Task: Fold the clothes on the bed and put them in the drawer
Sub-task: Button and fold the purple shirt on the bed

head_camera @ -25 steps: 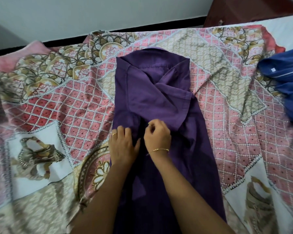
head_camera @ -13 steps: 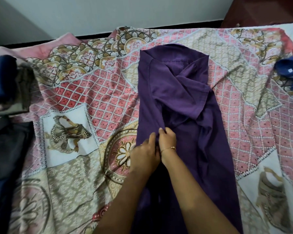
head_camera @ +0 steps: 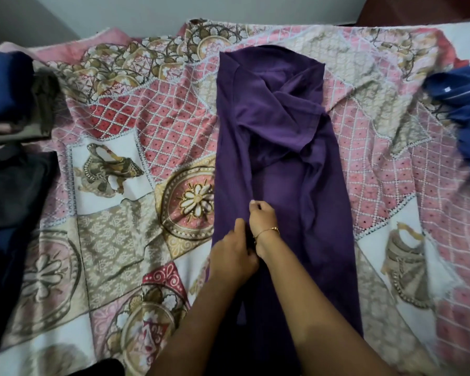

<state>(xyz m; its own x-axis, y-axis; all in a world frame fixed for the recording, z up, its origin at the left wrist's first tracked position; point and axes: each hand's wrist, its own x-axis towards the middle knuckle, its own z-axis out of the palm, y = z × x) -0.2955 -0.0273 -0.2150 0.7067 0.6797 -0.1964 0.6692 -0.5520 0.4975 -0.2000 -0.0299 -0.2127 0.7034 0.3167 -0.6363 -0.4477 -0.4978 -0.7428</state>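
Forearms come in from the bottom edge, both bare, meeting over the purple garment (head_camera: 277, 147) in the middle of the bed. Left hand (head_camera: 232, 252) sits low on the cloth, fingers curled in and gripping a fold along the garment's centre ridge, thumb pointing up. Right hand (head_camera: 263, 217) is just beyond it, touching the left at the wrist, fingertips bunched and pinching that same raised ridge of purple fabric; a thin gold bracelet (head_camera: 267, 231) circles the wrist.

The garment runs as a long strip from the near edge of the bed away from the person, its sides already turned in toward the middle. Past the hands, a sleeve lies folded across the upper body of the garment, a bit rumpled, with the collar end farthest away.

Under it all is the patterned bedspread (head_camera: 136, 137), pink and red lattice with beige panels, a flower medallion just left of the garment.

Over on the left side, dark clothing (head_camera: 8, 191) lies heaped at the bed's edge, and beyond that a stack of folded clothes (head_camera: 14, 104), blue on top. Far right, a blue garment (head_camera: 464, 104) lies loose, blurred at the frame edge. At the back, a pale wall (head_camera: 120, 17), and something dark reddish-brown in the top right corner.
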